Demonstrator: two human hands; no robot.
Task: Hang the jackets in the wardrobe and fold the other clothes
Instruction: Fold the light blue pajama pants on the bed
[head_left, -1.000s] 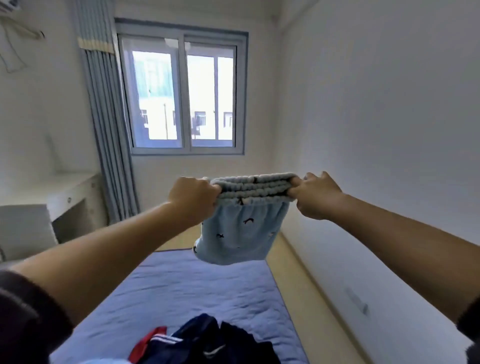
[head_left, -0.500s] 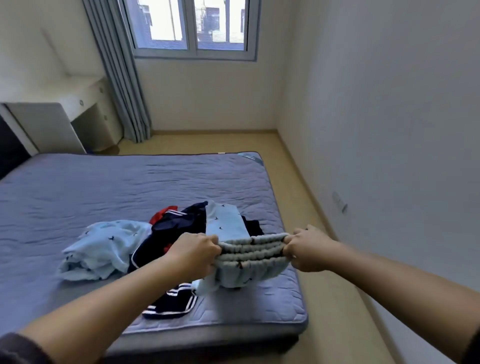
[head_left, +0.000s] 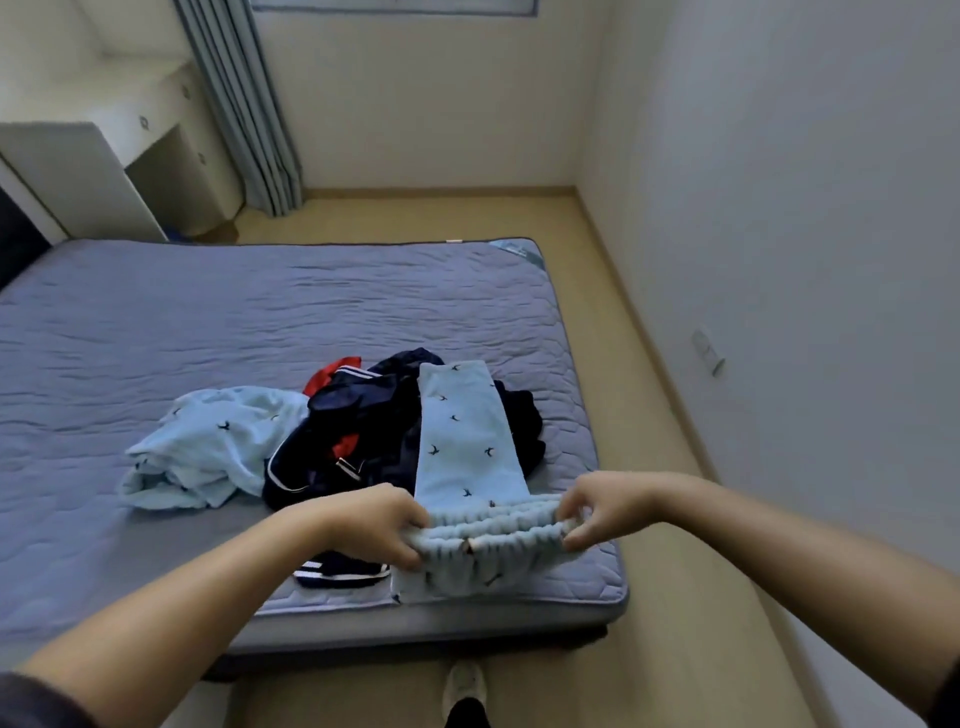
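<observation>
Light blue trousers (head_left: 465, 431) with small dark bird prints lie stretched across the near right part of the bed (head_left: 156, 322), their legs reaching away over a dark pile. My left hand (head_left: 376, 522) grips the left end of the gathered waistband. My right hand (head_left: 597, 512) pinches its right end. Under the trouser legs lies a heap of navy clothing (head_left: 358, 441) with white stripes and red patches. A second light blue garment (head_left: 208, 444) with the same print lies crumpled to the left of the heap.
The bed's near edge is just below my hands, with my shoe (head_left: 465, 683) on the tan floor in front. A white wall with a socket (head_left: 709, 351) runs along the right. A white desk (head_left: 104, 135) and grey curtain (head_left: 244, 104) stand at the back left.
My hands have come down from chest height with the trousers, and the legs now lie laid out over the dark heap on the bed. My view has tilted downward.
</observation>
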